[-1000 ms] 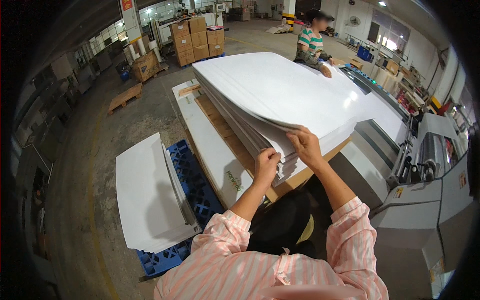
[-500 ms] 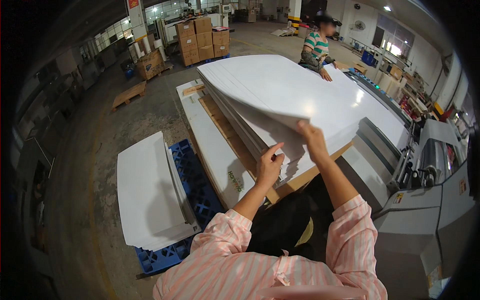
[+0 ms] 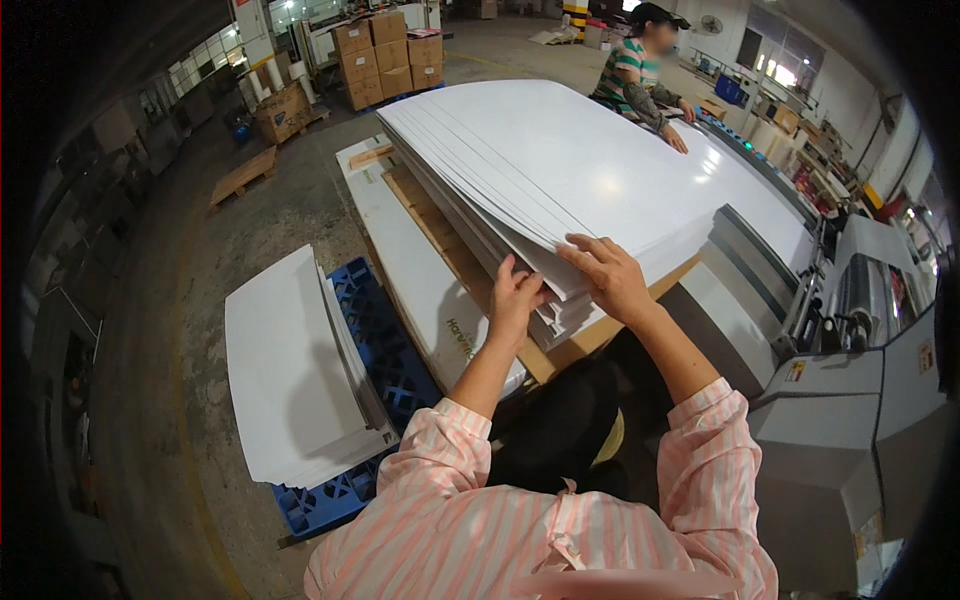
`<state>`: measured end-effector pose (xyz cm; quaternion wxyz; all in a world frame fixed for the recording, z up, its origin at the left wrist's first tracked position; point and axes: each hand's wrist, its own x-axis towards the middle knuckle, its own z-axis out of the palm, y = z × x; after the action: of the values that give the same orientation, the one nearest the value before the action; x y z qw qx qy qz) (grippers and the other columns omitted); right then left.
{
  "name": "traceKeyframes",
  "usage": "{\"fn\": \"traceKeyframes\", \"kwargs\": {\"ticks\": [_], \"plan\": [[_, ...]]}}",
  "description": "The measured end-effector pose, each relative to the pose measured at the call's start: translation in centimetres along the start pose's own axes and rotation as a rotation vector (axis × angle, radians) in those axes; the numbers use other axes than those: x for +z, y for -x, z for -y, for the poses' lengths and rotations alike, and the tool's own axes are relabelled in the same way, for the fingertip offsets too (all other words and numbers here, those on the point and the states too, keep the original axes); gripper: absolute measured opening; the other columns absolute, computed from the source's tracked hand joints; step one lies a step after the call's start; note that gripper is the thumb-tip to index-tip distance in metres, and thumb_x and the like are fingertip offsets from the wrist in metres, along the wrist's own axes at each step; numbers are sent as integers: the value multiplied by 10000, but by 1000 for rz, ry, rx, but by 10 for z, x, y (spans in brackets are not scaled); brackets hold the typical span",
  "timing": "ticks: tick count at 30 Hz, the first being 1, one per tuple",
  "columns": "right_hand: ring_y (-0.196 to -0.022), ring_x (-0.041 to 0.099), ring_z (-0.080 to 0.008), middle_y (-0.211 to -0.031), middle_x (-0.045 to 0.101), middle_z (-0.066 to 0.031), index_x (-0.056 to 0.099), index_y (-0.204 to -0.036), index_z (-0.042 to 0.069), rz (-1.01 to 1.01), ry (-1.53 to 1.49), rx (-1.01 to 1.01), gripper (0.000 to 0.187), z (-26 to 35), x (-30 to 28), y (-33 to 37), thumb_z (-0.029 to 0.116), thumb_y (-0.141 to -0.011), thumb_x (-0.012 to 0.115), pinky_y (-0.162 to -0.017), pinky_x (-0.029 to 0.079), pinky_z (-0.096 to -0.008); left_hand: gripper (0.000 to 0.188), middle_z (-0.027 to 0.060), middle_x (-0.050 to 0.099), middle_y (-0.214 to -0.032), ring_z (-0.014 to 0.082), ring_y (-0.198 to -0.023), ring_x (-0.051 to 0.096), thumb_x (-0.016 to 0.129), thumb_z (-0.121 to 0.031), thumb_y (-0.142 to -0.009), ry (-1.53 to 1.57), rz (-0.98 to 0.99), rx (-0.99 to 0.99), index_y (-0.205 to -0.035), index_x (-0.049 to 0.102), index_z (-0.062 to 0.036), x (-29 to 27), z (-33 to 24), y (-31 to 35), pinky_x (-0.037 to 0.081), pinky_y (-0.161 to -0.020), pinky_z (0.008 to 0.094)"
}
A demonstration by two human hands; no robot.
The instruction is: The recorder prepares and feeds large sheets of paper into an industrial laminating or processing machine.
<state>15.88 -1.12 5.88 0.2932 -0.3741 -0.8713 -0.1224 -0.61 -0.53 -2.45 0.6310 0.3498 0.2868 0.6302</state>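
A tall stack of large white sheets (image 3: 520,150) fills the middle, its near corner fanned into uneven layers. My right hand (image 3: 612,280) is at that corner, fingers over the edge of the upper sheets and thumb hidden; the sheets appear gripped there. Just left of it, my left hand (image 3: 515,300) is beside the lower layers, fingers apart and bent toward the edge, with nothing visibly held. Across the stack, a co-worker in a striped shirt (image 3: 640,75) rests a hand on the far right of the sheets.
A machine (image 3: 820,420) with rollers stands close on my right. Left of the stack lies a long wrapped white board (image 3: 400,240). Farther left, a smaller pile of white sheets (image 3: 290,370) sits on a blue pallet (image 3: 365,300). Cardboard boxes (image 3: 385,60) stand behind.
The lifted sheet corner has come down flatter onto the stack. My right hand has moved from pinching it to lying over the edge. My left fingers have spread. The co-worker leans farther in.
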Motion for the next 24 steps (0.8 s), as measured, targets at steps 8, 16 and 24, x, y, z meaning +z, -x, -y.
{"fn": "traceKeyframes", "kwargs": {"ticks": [8,16,24], "plan": [[-1002,520,-259,-1221,531,-92,627,-1101,133,59,25,-4,393,-1,-1,8,7,-732,577,-821,447,-362,562,118,539,-1075,180,-919,582,568,-129,-894,-4,11,-23,-1348,275,26,0,6,-6,539,-728,329],[-999,511,-283,-1234,515,-114,652,-1024,90,-17,-74,129,220,4,2,10,152,-815,617,-829,421,-372,636,105,539,-1017,171,-854,581,588,-147,-884,88,-7,40,-1368,221,45,0,3,3,532,-695,317],[-971,538,-293,-1174,546,-112,653,-1052,111,-214,15,83,261,-3,12,-5,70,-796,620,-816,444,-367,683,104,529,-1005,161,-814,568,582,-109,-873,-6,-121,6,-1398,159,-2,14,-3,0,530,-646,304]]}}
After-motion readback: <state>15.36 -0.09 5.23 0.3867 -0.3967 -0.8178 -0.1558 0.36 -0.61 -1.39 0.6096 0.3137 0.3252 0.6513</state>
